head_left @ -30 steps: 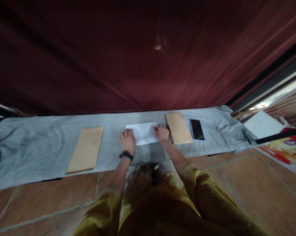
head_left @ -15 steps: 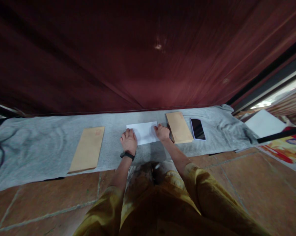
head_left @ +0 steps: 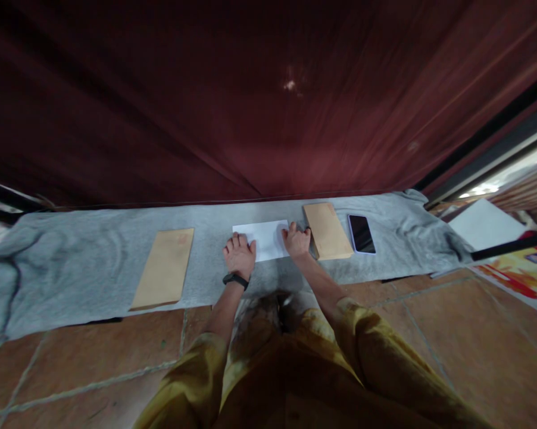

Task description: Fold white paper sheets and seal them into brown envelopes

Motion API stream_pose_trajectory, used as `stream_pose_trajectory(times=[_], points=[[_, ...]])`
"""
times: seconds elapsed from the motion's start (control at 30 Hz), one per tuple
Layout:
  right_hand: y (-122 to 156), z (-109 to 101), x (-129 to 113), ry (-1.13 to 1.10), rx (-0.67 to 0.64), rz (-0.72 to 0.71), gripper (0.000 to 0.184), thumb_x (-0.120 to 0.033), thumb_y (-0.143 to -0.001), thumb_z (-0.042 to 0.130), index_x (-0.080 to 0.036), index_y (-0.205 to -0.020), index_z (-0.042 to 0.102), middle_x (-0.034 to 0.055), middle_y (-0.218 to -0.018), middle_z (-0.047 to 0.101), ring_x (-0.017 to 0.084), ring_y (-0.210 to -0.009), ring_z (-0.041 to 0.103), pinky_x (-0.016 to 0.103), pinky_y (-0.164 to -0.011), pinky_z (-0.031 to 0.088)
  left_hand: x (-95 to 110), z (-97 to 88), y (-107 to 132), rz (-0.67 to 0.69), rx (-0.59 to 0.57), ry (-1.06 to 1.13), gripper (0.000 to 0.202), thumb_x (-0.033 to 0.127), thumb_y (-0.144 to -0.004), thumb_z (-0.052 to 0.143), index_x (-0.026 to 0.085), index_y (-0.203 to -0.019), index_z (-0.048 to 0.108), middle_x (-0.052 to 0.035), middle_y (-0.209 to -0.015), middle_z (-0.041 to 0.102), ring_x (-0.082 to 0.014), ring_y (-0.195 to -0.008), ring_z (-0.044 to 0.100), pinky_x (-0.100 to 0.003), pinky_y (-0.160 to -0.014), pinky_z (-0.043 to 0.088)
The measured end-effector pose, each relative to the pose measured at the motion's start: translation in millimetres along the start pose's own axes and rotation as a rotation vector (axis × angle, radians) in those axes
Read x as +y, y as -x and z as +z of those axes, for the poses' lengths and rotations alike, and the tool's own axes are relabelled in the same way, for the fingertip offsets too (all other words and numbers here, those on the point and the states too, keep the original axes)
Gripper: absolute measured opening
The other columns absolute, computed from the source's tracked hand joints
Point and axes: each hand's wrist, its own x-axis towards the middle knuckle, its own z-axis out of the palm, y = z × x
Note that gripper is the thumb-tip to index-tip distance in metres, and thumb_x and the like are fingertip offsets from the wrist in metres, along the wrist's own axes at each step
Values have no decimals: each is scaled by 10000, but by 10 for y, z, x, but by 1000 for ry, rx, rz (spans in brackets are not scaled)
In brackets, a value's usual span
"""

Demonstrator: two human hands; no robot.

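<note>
- Wrinkled grey cloth (head_left: 214, 217) spreads beneath the left grip (head_left: 240, 256) and right grip (head_left: 297, 240); dark-red sheeting (head_left: 233, 131) rises beyond.
- White rectangular paper sheet (head_left: 269, 239) lies between them.
- Left grip: palm-down on it, thumb apart.
- Right grip: at its right edge; cannot tell whether pinching.

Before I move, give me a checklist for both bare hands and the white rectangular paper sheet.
1. Left bare hand on the white rectangular paper sheet, left end: ok.
2. Right bare hand at the sheet's right end: ok.
3. Sheet lying on the grey fabric cloth: ok.
4. Right hand clear of the tan rectangular paper stack: cannot tell.
5. Lilac-edged black rectangular phone apart from both hands: ok.
</note>
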Motion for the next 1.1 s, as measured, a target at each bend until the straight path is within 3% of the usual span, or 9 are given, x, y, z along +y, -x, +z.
stream_pose_trajectory(times=[0.13, 0.27, 0.37, 0.5, 0.77, 1.1], points=[[102, -27, -25, -33, 137, -33, 449, -316, -1033, 440, -95, -1420, 494, 247, -1273, 665, 347, -1229, 589, 544, -1100, 326, 12, -2, 0, 12, 10, -13, 545, 460, -1008, 384, 103, -1388, 544, -216, -1513, 504, -379, -1302, 489, -524, -1038, 396], [252, 68, -262, -159, 179, -288, 505, -323, -1045, 431, -137, -1515, 427, 184, -1564, 452, 307, -1460, 364, 527, -1208, 226, 21, -13, 5, 10, 5, -11, 539, 456, -1007, 381, 98, -1374, 546, -218, -1524, 488, -386, -1294, 490, -525, -1030, 395], [333, 202, -514, -244, 125, -422, 490, -344, -1066, 397, -136, -1504, 460, 126, -1613, 403, 258, -1483, 344, 425, -1220, 261, 21, -32, 11, 9, -9, -4, 524, 435, -1005, 385, 103, -1380, 539, -217, -1535, 473, -384, -1303, 481, -524, -1032, 390], [378, 337, -671, -243, 74, -466, 452, -329, -1084, 352, -146, -1461, 522, 107, -1597, 435, 240, -1467, 384, 404, -1222, 276, 24, -62, 13, 6, -38, -17, 475, 347, -998, 385, 104, -1375, 542, -202, -1540, 477, -369, -1292, 489, -508, -1028, 395], [309, 401, -351, -154, 102, -451, 498, -412, -1090, 347, -213, -1533, 459, 77, -1643, 359, 268, -1492, 353, 460, -1235, 250, 52, -71, 22, -13, -15, 15, 522, 422, -1002, 381, 111, -1390, 538, -214, -1547, 468, -384, -1314, 485, -525, -1035, 389], [249, 366, 65, -126, 92, -403, 503, -397, -1079, 400, -219, -1548, 437, 90, -1644, 350, 254, -1501, 336, 467, -1236, 235, -26, -55, 64, -27, 42, 25, 491, 334, -1007, 347, 151, -1419, 541, -172, -1535, 506, -367, -1323, 490, -532, -1033, 413]])
